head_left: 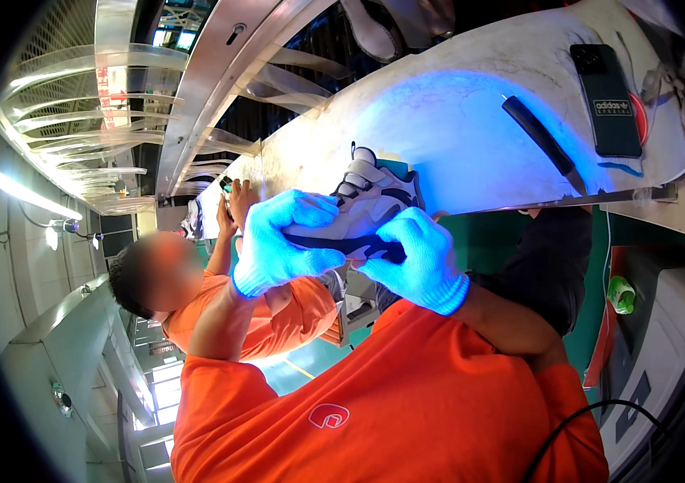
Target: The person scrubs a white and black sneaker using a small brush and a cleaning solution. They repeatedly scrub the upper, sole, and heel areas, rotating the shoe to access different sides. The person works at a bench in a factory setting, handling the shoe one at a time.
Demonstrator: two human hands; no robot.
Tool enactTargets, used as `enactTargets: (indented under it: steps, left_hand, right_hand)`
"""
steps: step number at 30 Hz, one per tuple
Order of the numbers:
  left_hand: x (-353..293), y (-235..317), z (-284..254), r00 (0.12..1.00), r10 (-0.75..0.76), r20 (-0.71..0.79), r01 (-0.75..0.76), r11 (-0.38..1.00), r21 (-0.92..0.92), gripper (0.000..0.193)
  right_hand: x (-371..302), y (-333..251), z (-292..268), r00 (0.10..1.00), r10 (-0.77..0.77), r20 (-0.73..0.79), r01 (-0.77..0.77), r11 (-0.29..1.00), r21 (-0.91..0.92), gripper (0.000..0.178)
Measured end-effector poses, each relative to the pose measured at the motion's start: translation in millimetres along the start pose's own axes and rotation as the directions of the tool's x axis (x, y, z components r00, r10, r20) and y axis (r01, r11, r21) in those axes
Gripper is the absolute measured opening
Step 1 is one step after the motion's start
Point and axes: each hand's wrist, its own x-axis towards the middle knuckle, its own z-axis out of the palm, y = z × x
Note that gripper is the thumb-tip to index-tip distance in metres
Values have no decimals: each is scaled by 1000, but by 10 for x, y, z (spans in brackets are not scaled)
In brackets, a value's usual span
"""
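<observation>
A grey and white sneaker [368, 203] with dark trim and laces is held between my hands, just in front of the worktable's edge. Its thick dark and white sole faces toward my body. My left hand [287, 241], in a knitted glove glowing blue under the light, grips one end, fingers on the upper and thumb along the sole. At the other end, my gloved right hand [424, 262] is closed around the sole and side. Parts of the sneaker are hidden behind the gloves.
Blue light falls on the white worktable [455, 121]. A black pen-shaped tool [542, 141] and a dark phone [606, 105] lie at its right. Another shoe [370, 30] is beyond the far edge. To the left, a co-worker in orange [286, 318] handles something at the table.
</observation>
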Motion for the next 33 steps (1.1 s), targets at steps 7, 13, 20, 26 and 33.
enactTargets:
  steps: [7, 13, 20, 26, 33]
  left_hand:
    - [-62, -216, -31, 1000, 19, -5, -19, 997, -80, 56]
    - [-86, -330, -29, 999, 49, -17, -51, 990, -131, 55]
    - [-130, -523, -40, 999, 36, -38, -43, 980, -197, 58]
    - [-127, -340, -81, 1000, -5, -28, 5, 1000, 24, 61]
    - [163, 125, 56, 972, 236, -13, -208, 881, 424, 65]
  right_hand:
    - [38, 60, 21, 998, -42, 51, 44, 998, -39, 51]
    - [64, 70, 40, 998, -18, 65, 22, 999, -50, 71]
    - [137, 82, 139, 974, 174, 144, -174, 985, -15, 84]
    - [145, 83, 130, 970, 181, 164, -180, 983, -17, 75]
    - [5, -85, 48, 923, 374, 84, -383, 915, 128, 67]
